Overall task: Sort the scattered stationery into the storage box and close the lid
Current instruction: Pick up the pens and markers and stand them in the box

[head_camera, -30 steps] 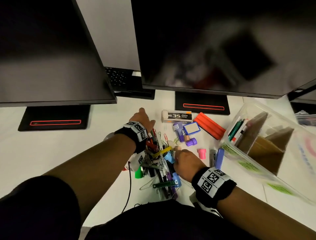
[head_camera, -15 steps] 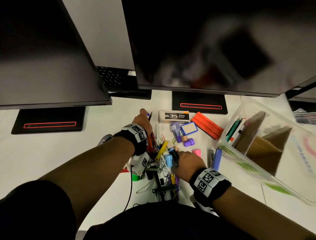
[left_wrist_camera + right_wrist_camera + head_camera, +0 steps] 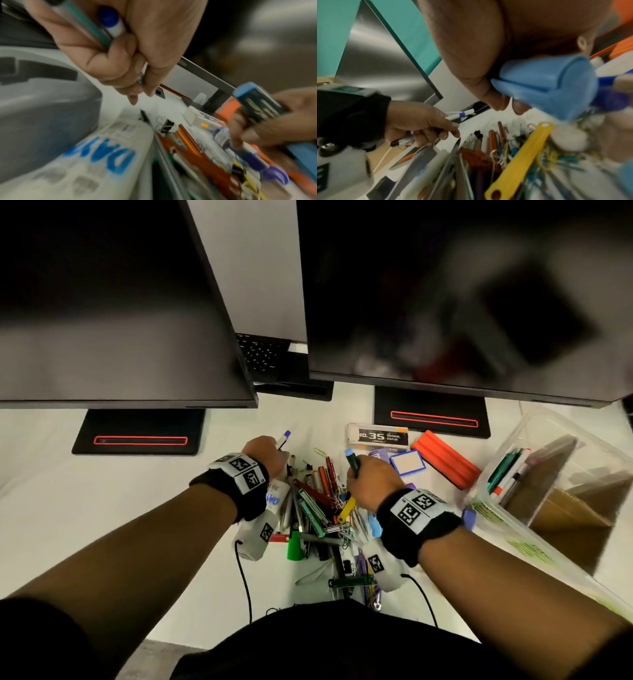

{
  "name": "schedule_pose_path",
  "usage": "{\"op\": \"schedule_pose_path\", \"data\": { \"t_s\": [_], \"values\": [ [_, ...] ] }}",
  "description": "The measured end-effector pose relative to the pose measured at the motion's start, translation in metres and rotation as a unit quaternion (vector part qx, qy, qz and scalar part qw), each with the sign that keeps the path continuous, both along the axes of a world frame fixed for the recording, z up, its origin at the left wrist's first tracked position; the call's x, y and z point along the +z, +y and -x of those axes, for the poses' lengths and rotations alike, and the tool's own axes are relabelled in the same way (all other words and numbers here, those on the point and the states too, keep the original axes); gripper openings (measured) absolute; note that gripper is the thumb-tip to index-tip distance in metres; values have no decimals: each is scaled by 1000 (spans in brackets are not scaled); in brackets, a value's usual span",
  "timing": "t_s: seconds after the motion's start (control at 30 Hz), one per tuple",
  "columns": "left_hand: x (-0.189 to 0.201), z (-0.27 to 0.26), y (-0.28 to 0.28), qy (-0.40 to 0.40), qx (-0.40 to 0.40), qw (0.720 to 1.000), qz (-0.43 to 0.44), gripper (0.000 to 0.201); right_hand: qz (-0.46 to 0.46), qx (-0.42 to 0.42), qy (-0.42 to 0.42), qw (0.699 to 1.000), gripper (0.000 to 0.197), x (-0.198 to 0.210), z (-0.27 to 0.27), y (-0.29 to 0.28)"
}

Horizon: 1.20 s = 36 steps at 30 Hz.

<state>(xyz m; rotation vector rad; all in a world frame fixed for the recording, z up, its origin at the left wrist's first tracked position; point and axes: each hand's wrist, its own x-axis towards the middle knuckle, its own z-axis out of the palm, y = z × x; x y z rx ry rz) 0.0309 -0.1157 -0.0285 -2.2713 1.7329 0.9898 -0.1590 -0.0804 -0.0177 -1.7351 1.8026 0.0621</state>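
Observation:
A heap of stationery lies on the white desk between my two hands: pens, red scissors, a yellow tag, clips. My left hand grips a few pens, one white with a blue band, its tip poking out past the knuckles. My right hand holds a dark marker with a light blue cap upright over the heap; the cap fills the right wrist view. The clear storage box stands open at the right, with pens and cardboard dividers inside.
Two dark monitors on black stands overhang the back of the desk. A staples box, an orange block and a blue-framed stamp lie behind the heap. A white glue bottle lies under my left wrist.
My right hand has lifted the blue-capped marker out of the heap and moved it back. My left hand has closed round pens and stayed near the heap's far left.

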Motion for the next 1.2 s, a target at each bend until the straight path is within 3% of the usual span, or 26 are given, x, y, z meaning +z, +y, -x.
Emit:
{"op": "schedule_pose_path", "data": {
  "t_s": [0.13, 0.4, 0.53, 0.63, 0.8, 0.9, 1.07, 1.2],
  "values": [
    [-9, 4, 9, -21, -19, 999, -25, 36, -8, 52, 43, 998, 27, -14, -27, -11],
    [-14, 16, 10, -44, -63, 994, -76, 17, -22, 62, 137, 988, 33, -31, -38, -18],
    [-13, 23, 9, -19, -40, 996, -79, 27, -44, 36, 121, 991, 37, -29, -32, -20],
    [-14, 26, 5, -3, -50, 995, -91, 20, -36, -12, 57, 998, 39, -25, -20, -24],
    [-14, 26, 2, 4, -55, 995, -79, 24, -5, -103, -65, 993, 20, -16, -4, -34],
    [-12, 23, 2, 12, -49, 997, -66, 26, -33, -72, -55, 995, 12, -15, -8, -34],
    [-10, 10, 7, 82, 20, 996, -34, 32, -82, -13, 30, 996, 33, -26, -28, -27],
    [-2, 0, 8, 152, 74, 985, -27, 23, -75, 8, 52, 996, 31, -29, -37, -25]
  ]
}}
